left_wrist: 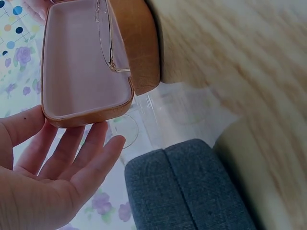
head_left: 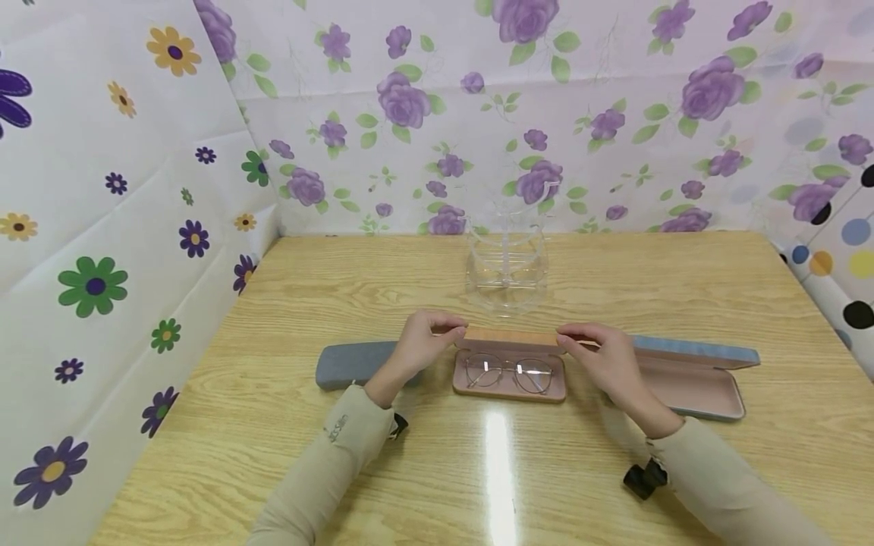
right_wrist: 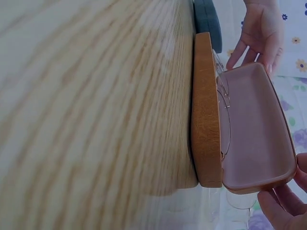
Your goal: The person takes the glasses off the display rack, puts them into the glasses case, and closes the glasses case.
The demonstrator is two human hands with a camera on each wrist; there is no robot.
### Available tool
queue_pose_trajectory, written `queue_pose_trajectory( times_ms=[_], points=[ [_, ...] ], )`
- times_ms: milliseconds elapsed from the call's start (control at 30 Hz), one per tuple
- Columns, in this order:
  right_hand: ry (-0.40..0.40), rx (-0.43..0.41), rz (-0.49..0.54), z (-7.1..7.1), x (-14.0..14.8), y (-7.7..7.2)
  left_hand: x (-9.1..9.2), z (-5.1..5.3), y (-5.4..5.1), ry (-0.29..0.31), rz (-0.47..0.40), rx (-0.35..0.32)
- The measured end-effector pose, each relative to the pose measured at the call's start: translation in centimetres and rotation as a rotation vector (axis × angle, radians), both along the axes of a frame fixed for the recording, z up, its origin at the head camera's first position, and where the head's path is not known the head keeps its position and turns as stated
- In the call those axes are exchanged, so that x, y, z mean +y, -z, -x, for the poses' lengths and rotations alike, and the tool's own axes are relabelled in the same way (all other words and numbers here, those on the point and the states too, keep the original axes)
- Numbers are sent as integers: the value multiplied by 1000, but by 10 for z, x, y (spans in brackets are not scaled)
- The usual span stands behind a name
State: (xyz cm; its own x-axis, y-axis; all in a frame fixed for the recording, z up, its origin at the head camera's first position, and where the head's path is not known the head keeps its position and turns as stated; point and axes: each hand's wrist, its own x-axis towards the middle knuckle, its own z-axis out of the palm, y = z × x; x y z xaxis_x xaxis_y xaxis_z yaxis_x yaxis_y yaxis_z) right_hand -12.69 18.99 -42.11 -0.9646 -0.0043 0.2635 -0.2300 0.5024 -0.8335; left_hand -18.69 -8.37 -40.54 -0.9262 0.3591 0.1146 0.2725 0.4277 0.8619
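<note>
A brown glasses case (head_left: 509,396) lies raised-lid on the table, with thin-framed glasses (head_left: 508,371) inside its pink lining. My left hand (head_left: 422,343) pinches the left end of the lid (left_wrist: 81,62) between thumb and fingers. At the lid's right end, my right hand (head_left: 608,362) holds the edge the same way. Partly behind the left hand, a closed grey-blue glasses case (head_left: 351,364) sits on the table. To the right, partly covered by the right hand, stands a blue glasses case (head_left: 696,353) with its lid up and pink lining showing.
A clear display stand (head_left: 505,292) stands behind the brown case; something thin-framed shows faintly in it. Flowered sheets (head_left: 410,152) hang behind and to the left of the wooden table (head_left: 273,455). A dotted sheet (head_left: 853,265) hangs on the right.
</note>
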Motion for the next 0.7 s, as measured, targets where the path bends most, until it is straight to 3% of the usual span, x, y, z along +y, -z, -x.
queue_pose_trajectory(
  times_ms=[367,700],
  points=[
    [2,-72,-13,3,-1,-1,-2,-3,-1,6,26,13],
    [-6,-69,0,2,-1,0,-2,-4,-2,19,37,34]
  ],
)
